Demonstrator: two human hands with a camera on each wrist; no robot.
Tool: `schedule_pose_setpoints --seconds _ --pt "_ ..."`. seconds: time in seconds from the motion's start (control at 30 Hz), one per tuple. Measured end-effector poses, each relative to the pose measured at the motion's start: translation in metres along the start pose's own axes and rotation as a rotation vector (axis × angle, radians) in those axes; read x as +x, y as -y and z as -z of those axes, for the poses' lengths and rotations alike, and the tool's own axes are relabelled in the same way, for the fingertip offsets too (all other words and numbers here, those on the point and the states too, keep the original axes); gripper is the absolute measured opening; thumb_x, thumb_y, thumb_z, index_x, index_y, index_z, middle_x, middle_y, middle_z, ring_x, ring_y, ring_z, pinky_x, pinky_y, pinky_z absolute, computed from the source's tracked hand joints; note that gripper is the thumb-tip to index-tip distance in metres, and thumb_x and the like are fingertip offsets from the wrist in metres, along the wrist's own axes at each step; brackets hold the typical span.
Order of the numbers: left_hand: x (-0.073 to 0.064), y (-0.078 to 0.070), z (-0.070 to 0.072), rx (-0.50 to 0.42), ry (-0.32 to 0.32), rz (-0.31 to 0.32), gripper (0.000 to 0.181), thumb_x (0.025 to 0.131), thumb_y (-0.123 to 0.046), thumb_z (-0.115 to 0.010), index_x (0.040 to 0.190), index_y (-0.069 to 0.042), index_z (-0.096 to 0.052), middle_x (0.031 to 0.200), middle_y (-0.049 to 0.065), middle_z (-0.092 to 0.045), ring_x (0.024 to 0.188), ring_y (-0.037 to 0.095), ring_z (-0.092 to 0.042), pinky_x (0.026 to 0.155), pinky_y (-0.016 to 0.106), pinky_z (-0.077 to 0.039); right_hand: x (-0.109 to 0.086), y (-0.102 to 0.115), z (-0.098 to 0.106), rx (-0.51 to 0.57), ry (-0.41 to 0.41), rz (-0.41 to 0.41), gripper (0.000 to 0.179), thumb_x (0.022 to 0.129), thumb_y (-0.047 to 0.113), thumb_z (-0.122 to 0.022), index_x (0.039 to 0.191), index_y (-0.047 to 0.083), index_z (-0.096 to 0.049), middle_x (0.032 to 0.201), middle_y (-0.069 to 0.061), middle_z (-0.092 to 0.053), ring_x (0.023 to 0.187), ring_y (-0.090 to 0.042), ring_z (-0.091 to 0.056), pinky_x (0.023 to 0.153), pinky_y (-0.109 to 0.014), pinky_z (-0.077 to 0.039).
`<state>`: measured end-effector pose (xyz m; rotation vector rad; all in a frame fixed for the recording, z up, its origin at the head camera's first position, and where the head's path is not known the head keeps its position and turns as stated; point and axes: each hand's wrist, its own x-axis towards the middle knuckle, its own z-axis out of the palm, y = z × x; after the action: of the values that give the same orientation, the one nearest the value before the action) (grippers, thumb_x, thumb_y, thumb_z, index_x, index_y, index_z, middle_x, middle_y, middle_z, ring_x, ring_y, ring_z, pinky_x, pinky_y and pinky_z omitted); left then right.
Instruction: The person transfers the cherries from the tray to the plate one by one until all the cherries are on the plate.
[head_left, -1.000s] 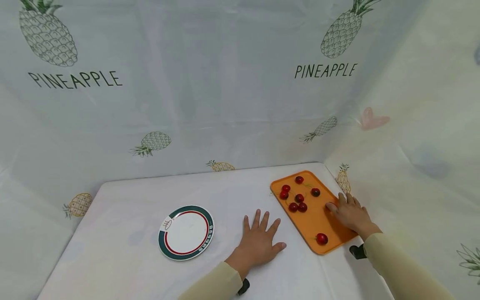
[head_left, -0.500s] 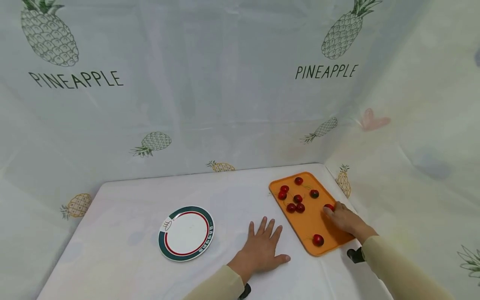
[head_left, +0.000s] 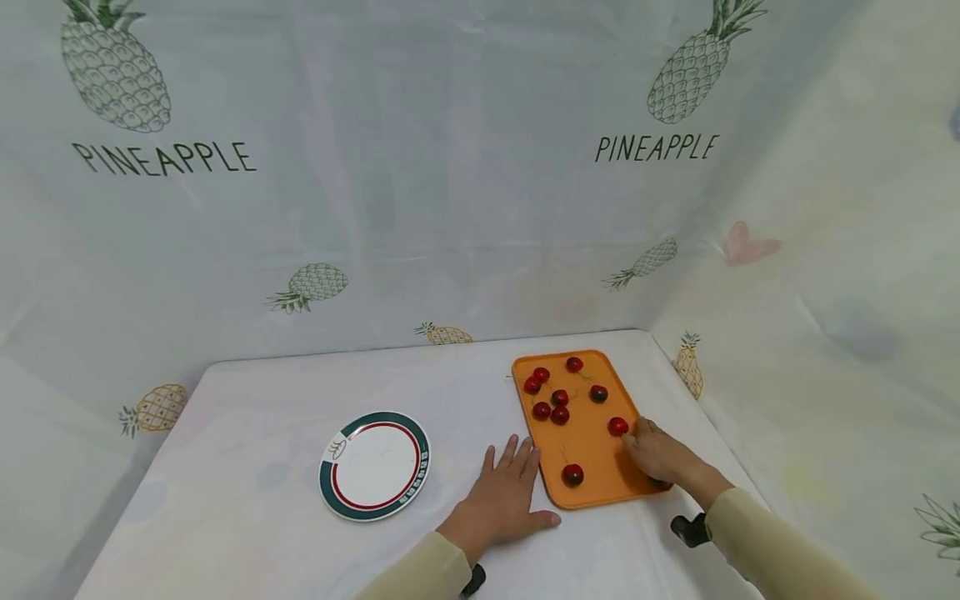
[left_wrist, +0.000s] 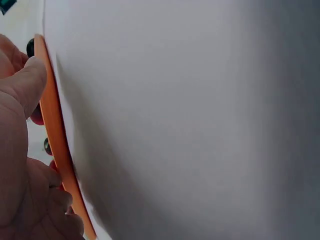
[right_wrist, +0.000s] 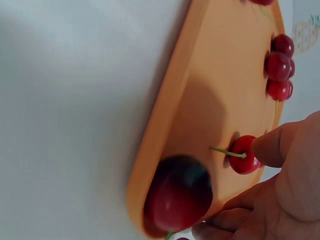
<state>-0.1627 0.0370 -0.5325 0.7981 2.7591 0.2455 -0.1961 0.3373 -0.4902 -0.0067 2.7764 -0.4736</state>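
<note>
Closest to you are your two cream sleeves [head_left: 780, 546], with a small black thing [head_left: 688, 530] under each wrist. Your left hand [head_left: 495, 504] has its fingers straight and holds nothing. Its fingertips look to be touching the left side of the orange tray [head_left: 592, 450], and its thumb points along the tabletop [head_left: 315, 558] in front of it. Your right hand [head_left: 667, 457] grips the right rim of that tray — thumb on the inside, the other fingers bent over the outside.

The tray sits on the right part of the tabletop, between your two hands. Near its front right corner, a dark cherry [right_wrist: 179, 194] is mostly hidden under your right hand in the head view. Toward the front left is a red cherry [head_left: 573, 475] with its stem sticking up. Right by your thumb is a bright cherry [head_left: 618, 426]; I can't tell for sure if you are touching it.

Off to the left, well apart from the tray, lies a round white plate [head_left: 375, 467] with a green edge and a red ring.

Farther back in the tray, five cherries [head_left: 559, 415] bunch up on the left, and two more lie to their right. Behind it all hangs a pale cloth [head_left: 420, 183] with pineapple pictures on it — some green, some yellow.
</note>
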Motion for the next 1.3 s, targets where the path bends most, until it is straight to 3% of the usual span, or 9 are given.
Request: schedule_pose_setpoints --seconds 0.3,0.5,0.67,0.87,1.13,1.3 --pt "-0.011 0.022 0.003 0.022 -0.037 0.044 0.103 0.092 -0.083 -0.05 0.169 -0.018 -0.028 0.177 0.001 -0.021 0.165 0.024 -0.012 0.132 0.056 -0.019 -0.012 0.025 -0.01 0.049 0.004 0.084 0.066 0.105 0.022 -0.044 0.152 -0.022 -0.029 0.159 -0.042 -0.034 0.144 -0.055 -0.041 0.122 -0.067 -0.032" --pt "-0.023 0.037 0.001 0.048 -0.062 0.065 0.101 0.093 -0.081 -0.048 0.168 -0.016 -0.031 0.176 0.003 -0.024 0.164 0.025 -0.016 0.132 0.055 -0.02 -0.016 0.033 -0.019 -0.012 -0.006 0.126 0.063 0.106 0.022 -0.045 0.153 -0.019 -0.034 0.159 -0.039 -0.037 0.145 -0.057 -0.04 0.121 -0.066 -0.035" --pt "-0.035 0.048 0.002 0.063 -0.059 0.072 0.101 0.093 -0.082 -0.047 0.168 -0.016 -0.029 0.176 0.002 -0.022 0.164 0.024 -0.016 0.133 0.053 -0.019 -0.017 0.035 -0.024 -0.132 -0.119 0.22 0.057 0.107 0.022 -0.048 0.15 -0.016 -0.044 0.156 -0.037 -0.044 0.14 -0.056 -0.048 0.116 -0.064 -0.042" --pt "-0.047 0.057 0.005 0.072 -0.048 0.087 0.1 0.094 -0.081 -0.046 0.168 -0.016 -0.028 0.177 0.002 -0.022 0.164 0.024 -0.016 0.133 0.05 -0.019 -0.003 0.029 -0.031 -0.245 -0.289 0.372 0.062 0.107 0.022 -0.057 0.153 -0.015 -0.04 0.161 -0.033 -0.04 0.15 -0.051 -0.037 0.122 -0.064 -0.035" --pt "-0.062 0.061 0.004 0.076 -0.036 0.094 0.101 0.094 -0.082 -0.045 0.168 -0.016 -0.03 0.176 0.003 -0.024 0.163 0.025 -0.02 0.132 0.05 -0.023 0.012 0.023 -0.041 -0.164 -0.205 0.419 0.065 0.11 0.032 -0.053 0.16 -0.007 -0.035 0.167 -0.027 -0.035 0.155 -0.048 -0.03 0.124 -0.066 -0.029" --pt "-0.069 0.062 0.002 0.067 -0.03 0.108 0.1 0.094 -0.082 -0.046 0.167 -0.015 -0.031 0.175 0.003 -0.026 0.163 0.025 -0.02 0.132 0.05 -0.022 0.013 0.027 -0.046 -0.178 -0.215 0.45 0.065 0.11 0.031 -0.054 0.16 -0.007 -0.036 0.166 -0.026 -0.038 0.154 -0.047 -0.033 0.124 -0.065 -0.03"
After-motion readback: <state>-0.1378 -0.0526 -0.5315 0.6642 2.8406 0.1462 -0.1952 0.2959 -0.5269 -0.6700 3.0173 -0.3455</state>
